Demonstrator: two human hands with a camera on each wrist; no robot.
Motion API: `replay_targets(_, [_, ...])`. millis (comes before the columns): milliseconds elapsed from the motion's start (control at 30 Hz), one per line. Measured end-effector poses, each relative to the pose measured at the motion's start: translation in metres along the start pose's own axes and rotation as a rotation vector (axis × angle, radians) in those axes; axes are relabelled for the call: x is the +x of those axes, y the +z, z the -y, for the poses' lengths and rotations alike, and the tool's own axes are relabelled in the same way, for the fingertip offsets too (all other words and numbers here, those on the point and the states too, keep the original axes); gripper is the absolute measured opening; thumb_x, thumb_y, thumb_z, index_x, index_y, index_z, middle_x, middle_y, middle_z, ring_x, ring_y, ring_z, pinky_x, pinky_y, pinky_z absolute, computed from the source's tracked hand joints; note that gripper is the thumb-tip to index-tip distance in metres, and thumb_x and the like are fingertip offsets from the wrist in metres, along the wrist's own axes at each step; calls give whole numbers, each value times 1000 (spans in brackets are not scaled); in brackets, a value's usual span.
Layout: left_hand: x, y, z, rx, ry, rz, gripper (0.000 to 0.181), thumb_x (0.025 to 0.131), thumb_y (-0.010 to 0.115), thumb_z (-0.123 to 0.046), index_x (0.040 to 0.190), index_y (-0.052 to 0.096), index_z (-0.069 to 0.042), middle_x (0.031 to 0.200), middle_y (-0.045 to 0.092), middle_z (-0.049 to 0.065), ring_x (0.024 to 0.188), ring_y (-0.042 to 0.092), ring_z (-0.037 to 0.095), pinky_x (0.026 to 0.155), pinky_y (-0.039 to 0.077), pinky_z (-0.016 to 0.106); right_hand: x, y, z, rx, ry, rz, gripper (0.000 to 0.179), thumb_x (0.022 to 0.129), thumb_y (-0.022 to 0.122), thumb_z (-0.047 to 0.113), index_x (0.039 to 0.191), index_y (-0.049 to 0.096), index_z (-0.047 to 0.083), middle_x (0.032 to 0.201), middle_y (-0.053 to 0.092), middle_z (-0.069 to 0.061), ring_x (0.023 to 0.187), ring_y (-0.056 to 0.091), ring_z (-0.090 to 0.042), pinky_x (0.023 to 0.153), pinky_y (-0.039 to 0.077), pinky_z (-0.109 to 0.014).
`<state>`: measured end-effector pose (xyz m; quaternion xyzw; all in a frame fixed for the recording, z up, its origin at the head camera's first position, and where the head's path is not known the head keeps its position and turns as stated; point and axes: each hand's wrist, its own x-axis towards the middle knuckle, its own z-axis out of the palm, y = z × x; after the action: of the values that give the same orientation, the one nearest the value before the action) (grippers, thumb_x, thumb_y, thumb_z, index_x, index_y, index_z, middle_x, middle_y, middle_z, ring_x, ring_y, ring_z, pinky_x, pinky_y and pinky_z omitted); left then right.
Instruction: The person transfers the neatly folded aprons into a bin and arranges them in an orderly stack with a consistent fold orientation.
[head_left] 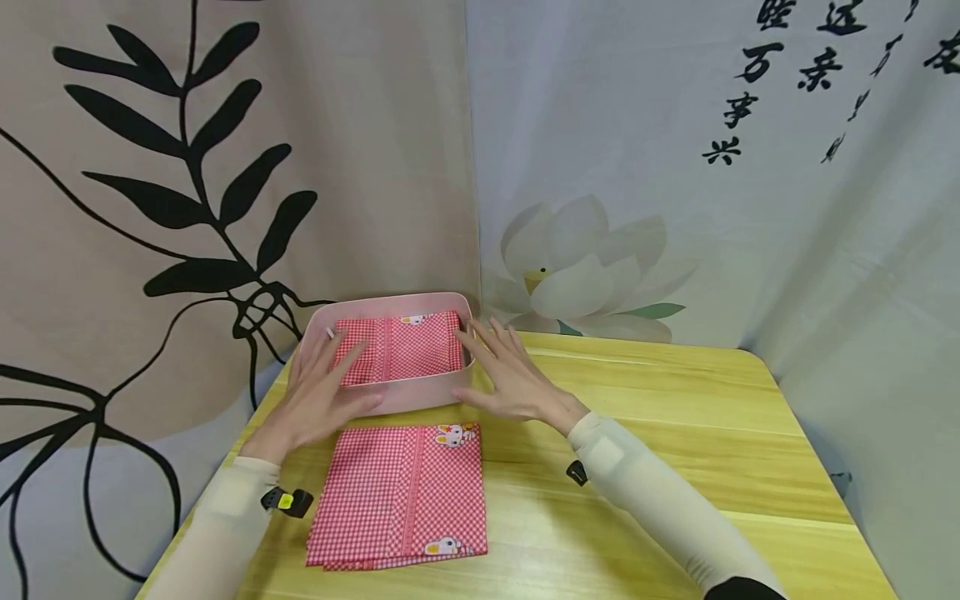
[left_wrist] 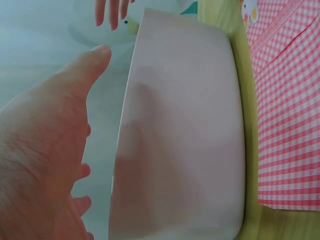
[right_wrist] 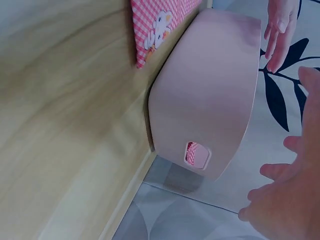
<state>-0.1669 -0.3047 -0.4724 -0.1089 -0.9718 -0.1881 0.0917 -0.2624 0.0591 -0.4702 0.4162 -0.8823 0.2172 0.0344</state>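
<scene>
A pink plastic storage box [head_left: 420,396] stands near the back left of the table. Inside it lies a folded red-and-white checked cloth [head_left: 412,346] with a small rabbit print. My left hand [head_left: 318,387] is at the box's left end, fingers spread above the rim, gripping nothing. At the right end, my right hand [head_left: 510,375] also has its fingers extended, with nothing held. In the right wrist view, a handle hole in the box's end wall [right_wrist: 215,130] shows checked cloth through it. A second folded checked cloth [head_left: 401,496] lies flat in front of the box.
The yellow wood-grain table [head_left: 675,467] ends at the back edge, just behind the box. Printed curtains [head_left: 390,167] hang behind and beside it. Dark devices are strapped near both wrists, over pale sleeves [head_left: 652,492].
</scene>
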Motion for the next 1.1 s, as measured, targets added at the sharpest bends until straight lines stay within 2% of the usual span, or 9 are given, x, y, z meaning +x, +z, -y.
replay_targets(167, [-17,4,-7,-11,28,-15,97,102,76,-60,181,30,-26,191,10,21,178,-1,52,140,-9,77,-19,-1,0,13,-15,-11,100,106,62,67,183,18,22,193,9,-9,179,2,-45,144,5,-72])
replay_targets(300, [-31,9,-12,-7,31,9,98,101,77,-61,180,31,-25,191,14,20,177,3,52,139,-2,81,-35,-1,-1,20,-25,-27,100,105,65,65,183,20,19,192,15,-14,179,4,-45,143,8,-74])
replay_targets(567, [-54,14,-21,-17,40,42,97,101,77,-63,180,32,-27,189,20,21,175,11,54,136,7,85,-65,3,-1,31,-17,-17,101,105,67,64,183,17,23,192,15,-14,179,5,-46,143,7,-74])
replay_targets(700, [-65,17,-26,-19,51,39,95,103,77,-60,179,35,-21,188,26,20,174,16,53,139,5,81,-78,9,-1,33,-19,-6,101,105,68,63,183,20,19,191,18,-16,178,8,-48,143,9,-74])
replay_targets(900, [-79,24,-32,-5,74,-40,92,102,80,-56,176,42,-18,186,31,18,173,20,48,145,-3,67,-92,20,1,38,-7,45,102,105,68,66,183,20,22,191,17,-13,178,8,-47,143,10,-73])
replay_targets(1000, [-85,28,-33,-10,90,-62,92,100,83,-52,176,42,-18,185,31,19,172,23,49,143,3,73,-97,27,4,46,-7,56,102,104,70,65,183,20,23,192,16,-11,178,8,-46,143,10,-73])
replay_targets(1100, [-91,34,-32,-29,90,-50,92,99,85,-51,175,44,-19,186,29,19,170,24,53,136,13,84,-99,34,7,62,-4,82,103,104,69,66,183,19,22,192,14,-11,178,7,-46,143,9,-74])
